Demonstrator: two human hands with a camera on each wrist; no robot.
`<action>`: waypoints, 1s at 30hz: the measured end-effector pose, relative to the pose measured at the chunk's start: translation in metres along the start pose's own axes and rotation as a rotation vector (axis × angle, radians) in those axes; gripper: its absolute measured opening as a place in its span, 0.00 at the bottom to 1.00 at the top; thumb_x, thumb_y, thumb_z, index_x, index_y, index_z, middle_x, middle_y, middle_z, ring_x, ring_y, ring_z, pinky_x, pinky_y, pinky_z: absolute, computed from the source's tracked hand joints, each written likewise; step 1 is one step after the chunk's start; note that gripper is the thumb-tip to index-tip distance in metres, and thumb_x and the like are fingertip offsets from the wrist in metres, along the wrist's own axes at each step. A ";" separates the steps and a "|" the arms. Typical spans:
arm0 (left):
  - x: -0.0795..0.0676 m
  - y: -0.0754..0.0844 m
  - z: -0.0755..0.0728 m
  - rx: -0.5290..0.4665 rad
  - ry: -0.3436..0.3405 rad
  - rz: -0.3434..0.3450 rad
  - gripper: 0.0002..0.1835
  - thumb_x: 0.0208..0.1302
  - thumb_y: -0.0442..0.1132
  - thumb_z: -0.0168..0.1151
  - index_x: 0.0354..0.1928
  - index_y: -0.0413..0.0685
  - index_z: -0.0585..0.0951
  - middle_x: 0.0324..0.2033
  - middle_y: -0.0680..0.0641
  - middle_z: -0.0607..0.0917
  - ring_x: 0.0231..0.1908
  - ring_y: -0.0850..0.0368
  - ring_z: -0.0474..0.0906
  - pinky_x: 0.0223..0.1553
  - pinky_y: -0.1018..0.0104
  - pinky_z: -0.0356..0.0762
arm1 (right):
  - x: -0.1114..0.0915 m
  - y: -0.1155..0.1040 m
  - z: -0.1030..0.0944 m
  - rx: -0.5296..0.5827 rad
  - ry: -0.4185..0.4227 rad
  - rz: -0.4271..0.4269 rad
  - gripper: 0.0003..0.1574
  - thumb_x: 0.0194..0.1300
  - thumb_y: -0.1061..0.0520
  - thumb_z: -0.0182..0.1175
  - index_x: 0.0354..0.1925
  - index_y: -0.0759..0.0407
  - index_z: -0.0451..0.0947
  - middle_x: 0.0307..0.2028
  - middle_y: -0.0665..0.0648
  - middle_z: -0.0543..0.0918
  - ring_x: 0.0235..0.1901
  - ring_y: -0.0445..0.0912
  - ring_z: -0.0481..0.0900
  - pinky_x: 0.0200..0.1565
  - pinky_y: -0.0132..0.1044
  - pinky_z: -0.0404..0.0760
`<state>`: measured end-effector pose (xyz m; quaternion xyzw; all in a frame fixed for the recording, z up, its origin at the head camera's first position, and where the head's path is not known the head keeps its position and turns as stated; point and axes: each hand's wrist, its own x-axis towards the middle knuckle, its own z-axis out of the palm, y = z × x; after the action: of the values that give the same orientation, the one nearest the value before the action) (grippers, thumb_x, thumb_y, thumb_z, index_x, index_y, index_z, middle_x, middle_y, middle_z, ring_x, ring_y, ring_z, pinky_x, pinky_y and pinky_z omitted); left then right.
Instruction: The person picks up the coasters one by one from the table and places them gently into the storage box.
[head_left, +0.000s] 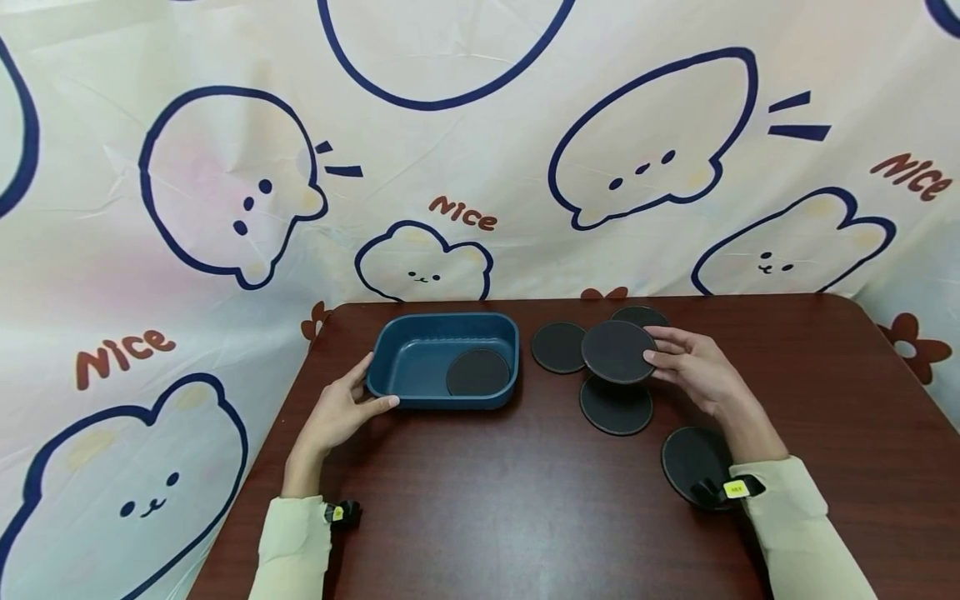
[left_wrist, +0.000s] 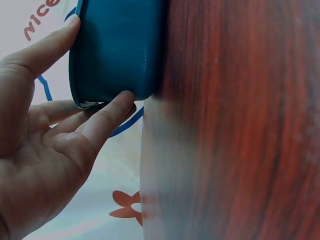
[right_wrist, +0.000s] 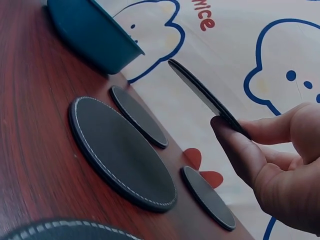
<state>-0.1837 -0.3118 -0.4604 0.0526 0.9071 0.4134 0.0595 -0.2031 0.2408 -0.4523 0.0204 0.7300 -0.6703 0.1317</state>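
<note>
My right hand (head_left: 693,367) pinches a round black coaster (head_left: 617,352) by its right edge, lifted over the table. The right wrist view shows this coaster (right_wrist: 200,92) tilted and nearly edge-on, between thumb and fingers. At the left, my left hand (head_left: 341,408) holds the left end of a blue rectangular basin (head_left: 438,402). In the left wrist view its thumb lies at the rim of the basin (left_wrist: 120,45) and its fingers touch the end wall. Inside the basin, toward the right, lies another black coaster (head_left: 478,372).
Around the lifted coaster lie a coaster (head_left: 557,348) to its left, one behind (head_left: 640,315) and a stitched one in front (head_left: 617,408). Another coaster (head_left: 690,462) is partly under the right wrist. The brown table (head_left: 480,500) meets a printed cloth (head_left: 525,258) at the back.
</note>
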 end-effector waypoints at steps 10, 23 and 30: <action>-0.001 -0.002 -0.001 -0.002 0.004 -0.013 0.56 0.69 0.52 0.75 0.87 0.47 0.50 0.76 0.29 0.72 0.69 0.32 0.80 0.65 0.38 0.80 | 0.005 -0.001 0.017 0.018 -0.019 -0.016 0.42 0.80 0.60 0.62 0.83 0.64 0.58 0.55 0.46 0.82 0.45 0.33 0.90 0.50 0.28 0.88; -0.001 0.000 0.001 0.000 -0.004 -0.020 0.56 0.70 0.53 0.74 0.87 0.46 0.50 0.77 0.29 0.71 0.70 0.32 0.78 0.65 0.40 0.81 | 0.008 -0.004 0.028 0.026 -0.054 -0.006 0.42 0.79 0.60 0.62 0.83 0.62 0.59 0.59 0.50 0.82 0.45 0.34 0.89 0.49 0.27 0.88; 0.001 0.000 0.002 0.005 0.003 -0.015 0.55 0.70 0.52 0.74 0.87 0.46 0.50 0.76 0.29 0.71 0.70 0.32 0.78 0.65 0.39 0.81 | 0.009 -0.010 0.032 0.030 -0.067 -0.013 0.42 0.80 0.60 0.62 0.84 0.62 0.58 0.59 0.51 0.82 0.45 0.34 0.89 0.50 0.27 0.88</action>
<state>-0.1841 -0.3108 -0.4618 0.0453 0.9085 0.4109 0.0609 -0.2088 0.2073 -0.4463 -0.0048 0.7153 -0.6822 0.1512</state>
